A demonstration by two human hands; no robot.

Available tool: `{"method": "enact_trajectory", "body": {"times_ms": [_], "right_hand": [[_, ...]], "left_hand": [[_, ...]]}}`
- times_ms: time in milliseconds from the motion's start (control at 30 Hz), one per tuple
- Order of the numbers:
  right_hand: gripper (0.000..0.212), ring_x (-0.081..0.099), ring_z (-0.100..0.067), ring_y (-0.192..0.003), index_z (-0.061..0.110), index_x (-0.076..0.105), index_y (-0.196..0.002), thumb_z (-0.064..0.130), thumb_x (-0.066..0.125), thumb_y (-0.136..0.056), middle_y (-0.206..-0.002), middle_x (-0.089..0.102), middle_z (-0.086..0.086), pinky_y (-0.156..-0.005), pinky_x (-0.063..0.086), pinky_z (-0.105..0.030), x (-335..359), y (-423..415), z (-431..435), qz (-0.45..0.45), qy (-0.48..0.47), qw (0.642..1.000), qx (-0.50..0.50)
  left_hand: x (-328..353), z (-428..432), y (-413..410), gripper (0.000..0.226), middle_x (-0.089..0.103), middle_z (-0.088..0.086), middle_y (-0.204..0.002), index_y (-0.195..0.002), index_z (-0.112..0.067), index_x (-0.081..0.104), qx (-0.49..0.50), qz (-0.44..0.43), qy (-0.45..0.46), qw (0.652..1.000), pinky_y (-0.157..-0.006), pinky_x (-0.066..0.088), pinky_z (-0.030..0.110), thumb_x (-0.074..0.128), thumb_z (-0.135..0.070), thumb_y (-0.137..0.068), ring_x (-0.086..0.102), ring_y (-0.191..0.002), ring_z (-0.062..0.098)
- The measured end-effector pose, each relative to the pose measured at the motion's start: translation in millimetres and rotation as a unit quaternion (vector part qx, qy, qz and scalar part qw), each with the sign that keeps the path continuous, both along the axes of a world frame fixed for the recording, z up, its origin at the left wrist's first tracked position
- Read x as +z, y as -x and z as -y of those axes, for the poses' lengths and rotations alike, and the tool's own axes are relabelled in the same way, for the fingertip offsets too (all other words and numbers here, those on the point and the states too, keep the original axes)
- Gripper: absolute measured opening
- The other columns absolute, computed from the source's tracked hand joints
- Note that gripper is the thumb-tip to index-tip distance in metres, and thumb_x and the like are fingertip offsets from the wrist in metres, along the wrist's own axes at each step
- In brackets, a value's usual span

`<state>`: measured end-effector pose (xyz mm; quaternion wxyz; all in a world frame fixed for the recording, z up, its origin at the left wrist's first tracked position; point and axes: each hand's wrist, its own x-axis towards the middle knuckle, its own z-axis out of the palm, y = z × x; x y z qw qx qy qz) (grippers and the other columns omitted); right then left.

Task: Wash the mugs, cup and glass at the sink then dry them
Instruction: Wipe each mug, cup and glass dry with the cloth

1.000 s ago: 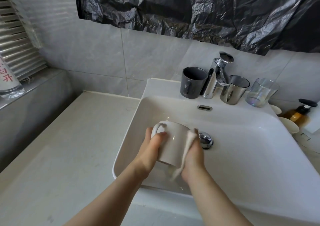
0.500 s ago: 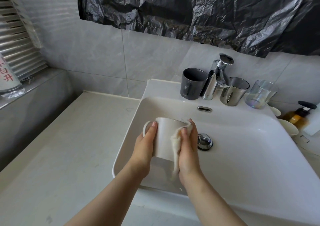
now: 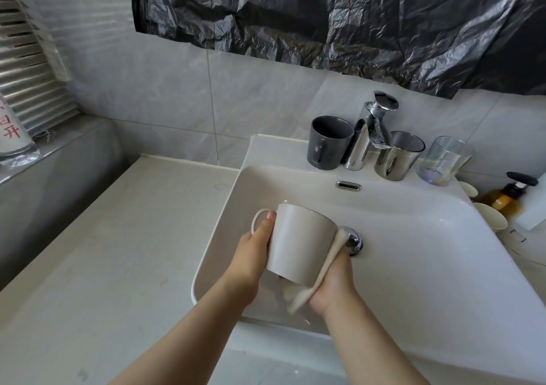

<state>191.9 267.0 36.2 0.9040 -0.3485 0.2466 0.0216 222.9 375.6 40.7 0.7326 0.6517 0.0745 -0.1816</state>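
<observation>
only 1 readable marking: red chinese characters printed on a white container (image 3: 13,145), standing at the far left end of the window ledge (image 3: 68,145) and cut off by the picture's left edge. set one above the other, 2 characters partly in view. lower one legible as 开. upper one cropped on its left side, looks like 日 or 白, cannot tell which. above that, a trace of a 3rd red stroke, too cropped to read. a few small dark marks (image 3: 516,233) on the counter (image 3: 531,266) near its right edge, too small to read.
</observation>
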Motion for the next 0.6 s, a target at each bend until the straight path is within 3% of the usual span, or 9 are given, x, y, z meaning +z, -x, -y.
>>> {"method": "enact_trajectory", "body": {"times_ms": [67, 133, 200, 267, 367, 433, 533, 600], "right_hand": [[0.033, 0.061, -0.026, -0.069, 0.022, 0.062, -0.079, 0.049, 0.045, -0.087, -0.074, 0.066, -0.005, -0.065, 0.046, -0.030, -1, 2, 0, -0.018, -0.028, 0.999, 0.024], [0.037, 0.063, -0.023, -0.077, 0.025, 0.064, -0.096, 0.055, 0.043, -0.090, -0.087, 0.068, -0.005, -0.068, 0.047, -0.030, 1, 2, -5, 0.012, 0.010, 1.000, 0.007], [0.026, 0.060, -0.010, -0.098, 0.041, 0.053, -0.115, 0.047, 0.050, -0.090, -0.106, 0.063, 0.012, -0.086, 0.045, -0.032, 6, 2, -12, 0.070, 0.122, 0.990, -0.033], [0.033, 0.054, -0.004, -0.112, 0.048, 0.046, -0.123, 0.037, 0.053, -0.092, -0.111, 0.058, 0.024, -0.106, 0.037, -0.037, 4, 1, -13, 0.104, 0.185, 0.975, -0.062], [0.041, 0.054, -0.013, -0.120, 0.037, 0.047, -0.131, 0.033, 0.057, -0.091, -0.117, 0.060, 0.012, -0.112, 0.034, -0.044, 5, 1, -12, 0.090, 0.180, 0.976, -0.080], [0.036, 0.054, -0.009, -0.117, 0.035, 0.045, -0.130, 0.028, 0.051, -0.095, -0.117, 0.059, 0.011, -0.111, 0.035, -0.035, 7, 3, -13, 0.104, 0.204, 0.970, -0.080], [0.035, 0.048, 0.015, -0.105, 0.041, 0.037, -0.127, 0.023, 0.045, -0.098, -0.120, 0.049, 0.023, -0.093, 0.038, -0.008, 0, 3, -14, 0.139, 0.310, 0.938, -0.071], [0.031, 0.050, 0.011, -0.107, 0.042, 0.039, -0.125, 0.026, 0.045, -0.098, -0.121, 0.050, 0.023, -0.091, 0.040, -0.010, -6, 2, -15, 0.144, 0.336, 0.928, -0.075]], "left_hand": [[2, 1, 2, 0.041, 0.072, 0.010, -0.089, -0.097, -0.012, 0.071, 0.010, -0.003, 0.024, 1.000, -0.076, 0.049, 0.035, 0.049, -0.046, -0.094, 0.066, -0.084, 0.025], [2, 1, 0, 0.034, 0.070, 0.009, -0.090, -0.096, -0.017, 0.068, 0.054, -0.010, 0.042, 0.998, -0.074, 0.050, 0.036, 0.050, -0.046, -0.094, 0.064, -0.084, 0.024], [-1, -1, -2, 0.016, 0.065, 0.006, -0.101, -0.098, -0.030, 0.059, 0.085, 0.022, 0.034, 0.996, -0.084, 0.051, 0.042, 0.049, -0.043, -0.095, 0.061, -0.092, 0.023], [-1, -2, -1, 0.011, 0.060, 0.002, -0.107, -0.105, -0.037, 0.050, 0.096, 0.059, 0.022, 0.993, -0.090, 0.051, 0.043, 0.049, -0.041, -0.095, 0.059, -0.098, 0.021], [-1, -2, 2, 0.021, 0.058, -0.008, -0.102, -0.115, -0.041, 0.046, 0.112, 0.125, -0.034, 0.985, -0.079, 0.049, 0.029, 0.051, -0.039, -0.095, 0.058, -0.094, 0.012], [-1, -3, 3, 0.018, 0.060, -0.015, -0.095, -0.109, -0.038, 0.052, 0.105, 0.157, -0.083, 0.978, -0.074, 0.044, 0.022, 0.055, -0.044, -0.092, 0.058, -0.091, 0.007], [4, -3, 6, 0.060, 0.064, -0.010, -0.097, -0.106, -0.031, 0.054, 0.060, 0.105, -0.010, 0.993, -0.078, 0.051, 0.024, 0.066, -0.066, -0.059, 0.064, -0.089, 0.004], [5, -4, 3, 0.074, 0.066, 0.000, -0.100, -0.106, -0.029, 0.053, 0.044, 0.084, 0.005, 0.996, -0.078, 0.056, 0.034, 0.070, -0.066, -0.044, 0.068, -0.087, 0.016]]}}
